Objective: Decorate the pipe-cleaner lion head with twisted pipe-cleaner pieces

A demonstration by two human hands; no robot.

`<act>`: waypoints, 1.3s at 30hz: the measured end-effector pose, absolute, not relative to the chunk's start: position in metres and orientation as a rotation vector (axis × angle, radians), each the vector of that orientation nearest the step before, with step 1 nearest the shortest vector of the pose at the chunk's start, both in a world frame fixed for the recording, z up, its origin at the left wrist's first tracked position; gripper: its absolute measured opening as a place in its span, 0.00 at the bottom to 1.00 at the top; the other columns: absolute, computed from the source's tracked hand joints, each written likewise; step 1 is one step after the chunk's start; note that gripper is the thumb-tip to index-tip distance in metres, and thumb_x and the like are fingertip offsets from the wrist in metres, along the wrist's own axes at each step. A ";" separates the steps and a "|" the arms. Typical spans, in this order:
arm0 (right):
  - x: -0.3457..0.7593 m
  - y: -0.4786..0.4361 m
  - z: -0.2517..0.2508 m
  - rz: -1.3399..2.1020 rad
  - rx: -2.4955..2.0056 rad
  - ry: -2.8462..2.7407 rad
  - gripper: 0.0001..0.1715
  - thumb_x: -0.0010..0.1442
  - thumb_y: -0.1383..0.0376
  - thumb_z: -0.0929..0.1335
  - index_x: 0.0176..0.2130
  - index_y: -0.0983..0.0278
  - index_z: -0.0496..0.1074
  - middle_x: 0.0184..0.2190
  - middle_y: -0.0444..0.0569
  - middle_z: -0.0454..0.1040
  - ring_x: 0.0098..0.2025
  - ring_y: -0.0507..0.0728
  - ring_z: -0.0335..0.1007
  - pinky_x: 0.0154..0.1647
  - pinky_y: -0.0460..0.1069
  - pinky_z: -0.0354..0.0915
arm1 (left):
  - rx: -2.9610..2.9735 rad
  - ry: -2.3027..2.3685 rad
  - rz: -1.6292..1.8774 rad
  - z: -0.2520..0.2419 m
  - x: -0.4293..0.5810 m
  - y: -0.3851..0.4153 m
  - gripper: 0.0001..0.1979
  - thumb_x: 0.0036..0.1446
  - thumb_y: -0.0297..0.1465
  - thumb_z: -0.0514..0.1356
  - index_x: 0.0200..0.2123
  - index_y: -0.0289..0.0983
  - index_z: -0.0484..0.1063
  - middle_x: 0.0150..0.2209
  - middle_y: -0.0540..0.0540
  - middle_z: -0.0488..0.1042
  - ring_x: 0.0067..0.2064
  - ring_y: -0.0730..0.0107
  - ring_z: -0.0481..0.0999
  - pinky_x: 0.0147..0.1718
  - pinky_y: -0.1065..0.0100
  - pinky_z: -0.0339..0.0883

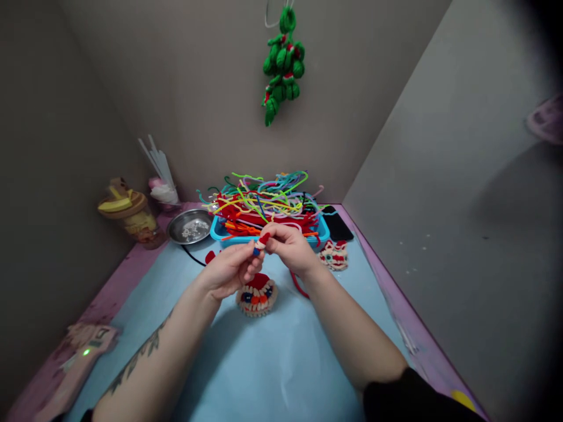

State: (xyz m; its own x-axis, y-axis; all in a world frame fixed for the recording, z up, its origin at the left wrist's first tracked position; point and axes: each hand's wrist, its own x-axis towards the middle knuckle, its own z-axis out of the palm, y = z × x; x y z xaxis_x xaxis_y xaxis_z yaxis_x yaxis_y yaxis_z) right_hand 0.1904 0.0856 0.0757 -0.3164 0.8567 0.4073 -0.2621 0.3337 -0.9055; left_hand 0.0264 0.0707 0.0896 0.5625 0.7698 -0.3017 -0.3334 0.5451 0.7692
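My left hand (229, 268) pinches a small pipe-cleaner piece (260, 245) coloured red, white and blue, gripping its blue and white lower end. At its red tip, the fingers of my right hand (288, 249) are closed on the same piece. Just below the hands, on the blue table cover, lies a round fuzzy face (257, 296) of red, cream, blue and orange pipe cleaner. A similar red and cream face (334, 256) lies to the right of my right hand. A red pipe cleaner (299, 285) curves out beneath my right wrist.
Behind the hands stands a blue basket (215, 230) heaped with colourful pipe cleaners. To its left are a metal bowl (190, 227) with small clear bits and a lidded cup (136, 220). A black phone (338, 226) lies right. A pink glue gun (73, 372) lies front left.
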 end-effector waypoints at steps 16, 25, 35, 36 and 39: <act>0.178 0.068 0.079 0.145 -0.835 -1.565 0.05 0.58 0.67 0.69 0.34 0.59 0.77 0.32 0.47 0.71 0.38 0.55 0.67 0.42 0.53 0.65 | 0.452 0.731 0.930 0.096 0.030 0.072 0.11 0.61 0.31 0.57 0.30 0.30 0.72 0.24 0.50 0.67 0.21 0.84 0.66 0.14 0.85 0.60; 0.177 0.065 0.078 -0.021 -0.848 -1.671 0.12 0.59 0.69 0.68 0.41 0.56 0.78 0.34 0.48 0.73 0.38 0.56 0.68 0.41 0.55 0.66 | 0.474 0.722 0.982 0.093 0.034 0.069 0.07 0.57 0.29 0.61 0.31 0.31 0.71 0.23 0.51 0.67 0.21 0.84 0.66 0.14 0.85 0.60; 0.178 0.069 0.077 0.054 -0.819 -1.683 0.08 0.59 0.69 0.68 0.37 0.59 0.77 0.33 0.48 0.73 0.38 0.56 0.68 0.43 0.54 0.65 | 0.570 0.710 1.041 0.088 0.033 0.070 0.09 0.50 0.30 0.68 0.30 0.30 0.72 0.23 0.51 0.68 0.21 0.84 0.66 0.15 0.85 0.59; 0.178 0.069 0.077 0.074 -0.817 -1.684 0.08 0.59 0.68 0.68 0.37 0.59 0.77 0.34 0.48 0.73 0.38 0.56 0.68 0.43 0.54 0.65 | 0.569 0.709 1.044 0.088 0.033 0.069 0.09 0.49 0.30 0.68 0.30 0.30 0.72 0.23 0.51 0.68 0.21 0.84 0.65 0.15 0.85 0.59; 0.177 0.070 0.078 0.109 -0.797 -1.676 0.07 0.58 0.68 0.68 0.36 0.59 0.76 0.34 0.48 0.73 0.39 0.56 0.69 0.44 0.54 0.65 | 0.557 0.703 1.041 0.089 0.035 0.068 0.09 0.49 0.28 0.68 0.30 0.30 0.72 0.23 0.51 0.68 0.21 0.85 0.65 0.15 0.85 0.58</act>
State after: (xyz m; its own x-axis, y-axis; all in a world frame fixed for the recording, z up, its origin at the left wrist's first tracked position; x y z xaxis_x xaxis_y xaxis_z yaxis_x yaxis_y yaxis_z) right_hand 0.1772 0.0698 0.0777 -0.0486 0.5524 0.8322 0.4402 0.7597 -0.4786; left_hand 0.0351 0.0684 0.0885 0.3275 0.9100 -0.2542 -0.5762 0.4056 0.7096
